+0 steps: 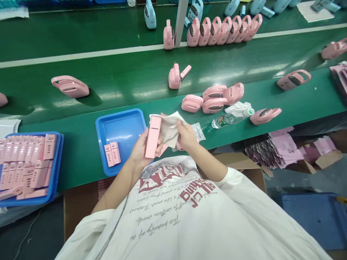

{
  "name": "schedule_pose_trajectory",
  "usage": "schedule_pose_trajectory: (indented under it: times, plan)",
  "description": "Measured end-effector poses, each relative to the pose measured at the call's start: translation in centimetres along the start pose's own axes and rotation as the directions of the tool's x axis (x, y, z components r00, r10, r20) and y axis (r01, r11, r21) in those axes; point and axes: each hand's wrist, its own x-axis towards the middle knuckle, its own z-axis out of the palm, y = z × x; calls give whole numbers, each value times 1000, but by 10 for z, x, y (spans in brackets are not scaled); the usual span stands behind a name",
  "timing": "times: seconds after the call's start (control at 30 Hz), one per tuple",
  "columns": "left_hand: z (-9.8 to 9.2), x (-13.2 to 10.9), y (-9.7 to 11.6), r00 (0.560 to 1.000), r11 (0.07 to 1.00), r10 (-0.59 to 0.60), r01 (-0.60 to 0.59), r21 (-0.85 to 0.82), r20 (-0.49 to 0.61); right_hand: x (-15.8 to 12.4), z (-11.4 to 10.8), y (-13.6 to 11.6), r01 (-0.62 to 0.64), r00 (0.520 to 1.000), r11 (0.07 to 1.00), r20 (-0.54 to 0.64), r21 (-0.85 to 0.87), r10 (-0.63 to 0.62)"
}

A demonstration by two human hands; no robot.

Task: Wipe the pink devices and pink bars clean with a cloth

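My left hand (141, 147) is closed round a pink oblong device (153, 139), which stands nearly upright in front of my shirt. A thin line crosses it near its upper end. My right hand (187, 135) pinches a white cloth (170, 127) between thumb and fingers, and the cloth reaches to the device's upper right side. Part of another pink piece (163, 150) shows just below the cloth; I cannot tell whether it is held. Left of my left hand, a blue tray (121, 119) holds two similar pink devices (112, 154) with round buttons.
A second blue tray (60, 155) at the far left is filled with pink devices. Pink handled units (192, 103) and a clear bottle (229, 120) lie beyond my right hand. Behind runs a green belt (121, 86) with more pink units. Cartons (241, 160) stand below the table edge.
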Motion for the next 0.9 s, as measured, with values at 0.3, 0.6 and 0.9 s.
schedule_pose_trajectory:
  times: [0.3, 0.6, 0.9]
  plan:
    - [-70, 74, -48, 897, 972, -3, 107, 210, -442, 15, -33, 11, -242, 789, 740, -316, 628, 527]
    - [-112, 46, -45, 786, 702, 286, 217, 678, -548, 8, -35, 21, -310, 793, 744, -271, 591, 546]
    - [-175, -26, -30, 463, 494, 623, 392, 776, -630, 10, -31, 27, -311, 791, 737, -266, 600, 551]
